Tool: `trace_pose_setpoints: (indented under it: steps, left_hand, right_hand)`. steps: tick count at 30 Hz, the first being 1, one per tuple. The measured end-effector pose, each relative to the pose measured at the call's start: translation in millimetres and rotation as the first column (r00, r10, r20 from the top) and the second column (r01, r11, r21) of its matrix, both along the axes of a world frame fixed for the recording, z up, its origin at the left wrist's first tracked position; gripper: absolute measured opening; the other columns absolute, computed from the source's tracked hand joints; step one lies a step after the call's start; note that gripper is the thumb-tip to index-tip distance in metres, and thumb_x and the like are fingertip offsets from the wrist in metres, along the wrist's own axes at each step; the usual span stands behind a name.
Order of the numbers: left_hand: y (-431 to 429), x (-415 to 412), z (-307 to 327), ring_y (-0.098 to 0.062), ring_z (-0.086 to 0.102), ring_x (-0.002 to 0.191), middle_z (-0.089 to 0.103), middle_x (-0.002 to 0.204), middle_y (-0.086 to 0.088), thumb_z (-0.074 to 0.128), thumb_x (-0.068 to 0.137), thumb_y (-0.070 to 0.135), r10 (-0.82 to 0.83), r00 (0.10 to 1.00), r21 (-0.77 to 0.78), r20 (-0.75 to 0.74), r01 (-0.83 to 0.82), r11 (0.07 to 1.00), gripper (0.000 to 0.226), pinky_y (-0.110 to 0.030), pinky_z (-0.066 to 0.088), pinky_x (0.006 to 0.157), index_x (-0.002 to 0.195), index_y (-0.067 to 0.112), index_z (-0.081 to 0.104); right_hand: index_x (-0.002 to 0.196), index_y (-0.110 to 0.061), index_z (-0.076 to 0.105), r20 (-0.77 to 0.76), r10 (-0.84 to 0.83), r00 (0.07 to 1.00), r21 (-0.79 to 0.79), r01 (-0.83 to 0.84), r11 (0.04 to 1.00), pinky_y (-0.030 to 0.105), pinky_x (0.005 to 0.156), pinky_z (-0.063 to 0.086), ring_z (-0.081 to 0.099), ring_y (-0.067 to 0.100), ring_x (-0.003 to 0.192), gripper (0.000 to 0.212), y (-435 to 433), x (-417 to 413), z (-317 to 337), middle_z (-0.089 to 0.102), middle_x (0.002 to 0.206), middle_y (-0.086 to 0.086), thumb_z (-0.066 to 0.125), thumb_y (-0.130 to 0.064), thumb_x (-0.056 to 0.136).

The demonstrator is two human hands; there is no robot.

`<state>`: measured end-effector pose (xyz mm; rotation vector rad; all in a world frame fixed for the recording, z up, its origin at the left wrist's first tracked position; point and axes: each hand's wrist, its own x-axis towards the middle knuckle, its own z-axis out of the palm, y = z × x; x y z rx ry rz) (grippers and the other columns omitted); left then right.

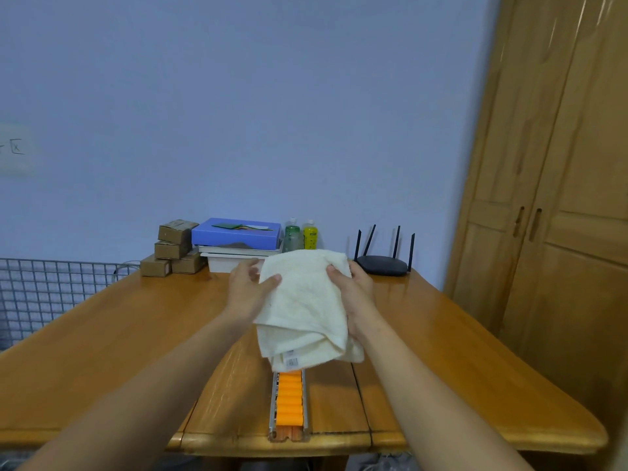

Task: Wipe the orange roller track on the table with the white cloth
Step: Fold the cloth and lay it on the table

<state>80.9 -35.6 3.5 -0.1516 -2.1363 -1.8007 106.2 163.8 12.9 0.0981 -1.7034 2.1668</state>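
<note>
I have the white cloth (306, 307) held up over the table (119, 334), my left hand (248, 294) and right hand (356, 300) each pinching an upper corner, thumbs in front. The orange roller track (289, 402) lies at the near edge, its far part hidden behind the cloth. Wiping hasn't visibly begun, I judge.

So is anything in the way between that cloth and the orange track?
Nothing visible. The left hand and right hand hold the cloth right over the track, its lower edge hiding the far rollers; the near ones lie bare. The bottles and router stand at the far edge of the table, well clear.
</note>
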Motion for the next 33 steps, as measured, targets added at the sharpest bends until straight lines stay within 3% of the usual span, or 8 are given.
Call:
trace_pose_setpoints:
  steps: [2, 5, 14, 19, 22, 25, 30, 33]
  left_hand:
    - [10, 3, 2, -0.017, 0.05, 0.121, 0.042, 0.14, 0.001, 0.074, 0.091, 0.03, 0.123, 0.988, -0.114, -0.092, -0.133, 0.985, 0.054, -0.039, 0.049, 0.101, 0.139, 0.021, 0.051]
    - [23, 10, 5, -0.014, 0.057, 0.114, 0.055, 0.131, 0.002, 0.067, 0.096, 0.033, -0.007, 0.99, -0.113, -0.141, -0.009, 0.994, 0.033, -0.032, 0.052, 0.09, 0.128, 0.025, 0.061]
    - [51, 22, 23, -0.022, 0.071, 0.11, 0.073, 0.119, 0.0, 0.061, 0.094, 0.056, -0.439, 0.898, 0.395, -0.012, 0.408, 0.823, 0.045, -0.047, 0.058, 0.09, 0.13, 0.027, 0.06]
    - [43, 18, 25, -0.029, 0.074, 0.106, 0.077, 0.113, -0.01, 0.07, 0.094, 0.039, -0.383, 0.924, 0.465, -0.001, 0.34, 0.817, 0.038, -0.049, 0.057, 0.095, 0.125, 0.017, 0.069]
    - [27, 19, 30, -0.031, 0.073, 0.108, 0.077, 0.115, -0.01, 0.063, 0.098, 0.038, -0.404, 0.914, 0.524, 0.047, 0.322, 0.789, 0.038, -0.052, 0.054, 0.1, 0.128, 0.015, 0.066]
    - [14, 27, 40, -0.03, 0.071, 0.112, 0.076, 0.116, -0.009, 0.063, 0.097, 0.045, -0.493, 0.862, 0.549, 0.122, 0.355, 0.757, 0.04, -0.049, 0.05, 0.104, 0.124, 0.016, 0.069]
    - [10, 38, 53, -0.032, 0.071, 0.11, 0.077, 0.114, -0.012, 0.066, 0.093, 0.046, -0.514, 0.835, 0.527, 0.197, 0.353, 0.773, 0.041, -0.049, 0.048, 0.107, 0.119, 0.014, 0.072]
    - [12, 34, 53, -0.033, 0.071, 0.109, 0.077, 0.113, -0.012, 0.066, 0.09, 0.056, -0.469, 0.852, 0.492, 0.234, 0.312, 0.813, 0.05, -0.05, 0.049, 0.105, 0.121, 0.017, 0.071]
  right_hand:
    - [0.108, -0.014, 0.071, -0.003, -0.092, 0.996, 0.014, 0.092, 0.996, 0.033, 0.073, 0.058, 0.071, 0.021, 0.094, 0.017, -1, -3, 0, 0.075, 0.103, 0.004, 0.072, -0.017, 0.091]
    - [0.106, -0.018, 0.069, -0.034, -0.189, 0.981, 0.051, 0.191, 0.98, 0.034, 0.077, 0.058, 0.07, 0.021, 0.096, 0.015, -5, -9, 0, 0.073, 0.101, -0.001, 0.072, -0.02, 0.091]
    - [0.105, -0.025, 0.072, -0.133, -0.035, 0.99, 0.232, 0.066, 0.97, 0.028, 0.082, 0.055, 0.069, 0.008, 0.093, 0.016, -37, 10, 15, 0.074, 0.099, -0.005, 0.058, -0.022, 0.098]
    - [0.111, -0.016, 0.074, -0.092, 0.127, 0.988, 0.208, -0.105, 0.972, 0.032, 0.082, 0.054, 0.069, 0.016, 0.086, 0.035, -37, 17, 22, 0.076, 0.102, 0.005, 0.041, -0.011, 0.099]
    - [0.102, -0.01, 0.071, -0.139, -0.078, 0.987, 0.095, 0.091, 0.991, 0.027, 0.062, 0.049, 0.065, 0.016, 0.071, 0.025, -27, 19, 29, 0.073, 0.095, 0.004, 0.047, -0.008, 0.097]
    - [0.116, -0.021, 0.062, -0.133, -0.234, 0.963, 0.222, 0.259, 0.94, 0.02, 0.07, 0.046, 0.061, 0.006, 0.091, 0.02, -9, 11, 23, 0.063, 0.11, -0.006, 0.06, -0.027, 0.098]
    - [0.124, -0.028, 0.058, -0.013, 0.067, 0.998, 0.17, -0.064, 0.983, 0.031, 0.082, 0.056, 0.069, 0.009, 0.1, 0.039, -8, 13, 12, 0.071, 0.112, -0.01, 0.063, -0.052, 0.093]
    - [0.116, -0.023, 0.064, -0.098, 0.003, 0.995, 0.174, 0.014, 0.985, 0.034, 0.082, 0.057, 0.071, 0.011, 0.095, 0.034, -16, 12, 8, 0.074, 0.103, -0.007, 0.065, -0.048, 0.094]
